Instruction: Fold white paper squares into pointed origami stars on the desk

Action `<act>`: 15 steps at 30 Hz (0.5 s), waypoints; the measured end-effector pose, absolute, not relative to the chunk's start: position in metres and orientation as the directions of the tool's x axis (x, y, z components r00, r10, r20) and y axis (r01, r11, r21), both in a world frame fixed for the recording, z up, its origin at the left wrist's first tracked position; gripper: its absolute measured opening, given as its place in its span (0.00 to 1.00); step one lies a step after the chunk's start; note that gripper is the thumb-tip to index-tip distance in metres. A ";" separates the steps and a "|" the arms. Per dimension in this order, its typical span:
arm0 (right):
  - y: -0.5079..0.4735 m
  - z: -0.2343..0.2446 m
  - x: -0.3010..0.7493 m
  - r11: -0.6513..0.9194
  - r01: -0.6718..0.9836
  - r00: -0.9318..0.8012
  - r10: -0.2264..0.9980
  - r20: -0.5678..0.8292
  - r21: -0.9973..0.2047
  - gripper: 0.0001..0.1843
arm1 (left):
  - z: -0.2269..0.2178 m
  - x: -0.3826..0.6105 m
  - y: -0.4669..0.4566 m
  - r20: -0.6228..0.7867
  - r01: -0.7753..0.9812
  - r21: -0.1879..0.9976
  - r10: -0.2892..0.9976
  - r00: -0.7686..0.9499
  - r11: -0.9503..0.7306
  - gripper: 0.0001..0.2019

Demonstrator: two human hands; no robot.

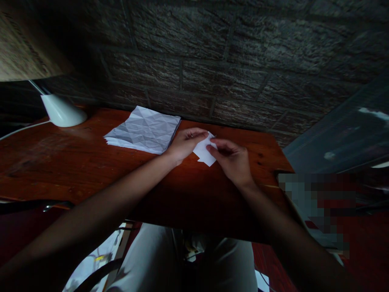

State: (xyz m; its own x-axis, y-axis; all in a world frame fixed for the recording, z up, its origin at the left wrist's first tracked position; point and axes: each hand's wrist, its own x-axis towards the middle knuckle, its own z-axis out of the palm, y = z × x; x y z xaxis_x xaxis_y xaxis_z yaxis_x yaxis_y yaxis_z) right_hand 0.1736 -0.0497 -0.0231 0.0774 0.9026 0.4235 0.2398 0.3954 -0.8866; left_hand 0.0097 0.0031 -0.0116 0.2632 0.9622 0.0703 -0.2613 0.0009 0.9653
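Note:
A small piece of folded white paper [206, 153] is held between both hands, over the wooden table. My left hand [184, 142] grips its upper left side, fingers closed on the far edge. From the other side, my right hand [232, 157] pinches the right edge between thumb and fingers. The lower end of the paper narrows to angular points. Left of my left hand lies a stack of creased white paper sheets [146, 129], its top sheet marked with a grid of fold lines.
A white lamp base [62, 111] with a woven shade [27, 48] stands at the table's left. Behind the wooden table [75, 162] rises a dark brick wall [194, 69]. A grey panel [340, 121] is at the right. A dark strap [36, 206] hangs near the front left edge.

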 end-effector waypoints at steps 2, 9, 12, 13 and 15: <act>-0.050 -0.024 0.173 0.384 0.257 0.090 0.904 0.418 -0.887 0.11 | -0.011 0.011 0.002 0.043 -0.283 0.959 0.963 0.267 0.036 0.08; -0.050 -0.027 0.171 0.382 0.284 0.105 0.899 0.425 -0.879 0.12 | -0.008 0.014 -0.001 -0.032 -0.303 0.947 0.972 0.234 0.104 0.05; -0.050 -0.027 0.169 0.393 0.302 0.098 0.893 0.439 -0.868 0.12 | -0.008 0.014 -0.002 -0.032 -0.309 0.945 0.971 0.237 0.106 0.07; -0.050 -0.027 0.168 0.402 0.309 0.096 0.888 0.449 -0.862 0.11 | -0.008 0.015 -0.002 -0.028 -0.313 0.944 0.970 0.243 0.106 0.08; -0.051 -0.027 0.168 0.423 0.319 0.094 0.876 0.473 -0.848 0.11 | -0.008 0.015 -0.003 -0.030 -0.326 0.939 0.968 0.251 0.113 0.09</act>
State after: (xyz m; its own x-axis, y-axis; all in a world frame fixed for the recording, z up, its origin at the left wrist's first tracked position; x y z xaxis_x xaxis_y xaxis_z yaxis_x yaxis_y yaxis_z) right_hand 0.1676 -0.0507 -0.0267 0.0937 0.8763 0.4725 0.3188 0.4232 -0.8481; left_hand 0.0146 -0.0027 -0.0077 0.2510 0.9675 -0.0298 -0.3256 0.1134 0.9387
